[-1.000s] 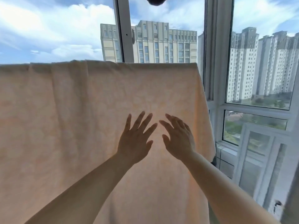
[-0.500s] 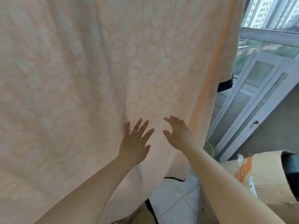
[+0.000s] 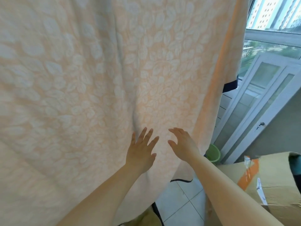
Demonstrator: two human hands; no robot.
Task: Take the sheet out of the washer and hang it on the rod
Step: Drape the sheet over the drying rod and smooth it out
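A large peach sheet [image 3: 97,79] with a pale leaf pattern and dark edging hangs down in front of me and fills most of the view. The rod that carries it is above the frame, out of sight, and no washer is in view. My left hand [image 3: 141,152] lies flat on the lower part of the sheet with its fingers spread. My right hand [image 3: 183,145] is beside it, fingers straight and slightly apart, touching the fabric near the sheet's right side.
A green bucket [image 3: 212,154] stands on the tiled floor [image 3: 179,207] behind the sheet's right edge. A cardboard box [image 3: 273,180] with orange tape sits at lower right. White-framed window panels [image 3: 254,101] and a window lie to the right.
The view has dropped from the sheet's top edge and the buildings outside to its lower half. Both hands have slid down the fabric, still open and side by side.
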